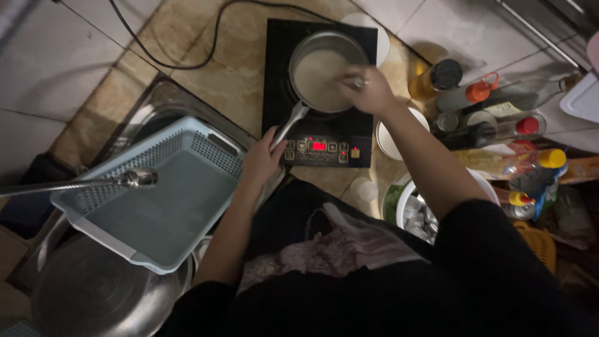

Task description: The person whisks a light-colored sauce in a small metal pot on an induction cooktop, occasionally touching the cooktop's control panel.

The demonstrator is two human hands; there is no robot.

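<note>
A steel saucepan (324, 47) holding a pale creamy liquid stands on a black induction cooker (277, 75) with a lit red display. My left hand (262, 156) grips the end of the pan's long handle (292, 122) near the cooker's control panel. My right hand (368, 87), with a ring on one finger, hovers over the pan's right rim with fingers closed; what it holds is hidden by the fingers.
A light blue plastic basket (156, 193) sits over the sink with a metal tap (134, 179) above it. A large steel bowl (93, 293) lies below. Bottles and jars (486, 112) crowd the right side, beside a white bowl (390, 140). A black cable (187, 59) crosses the counter.
</note>
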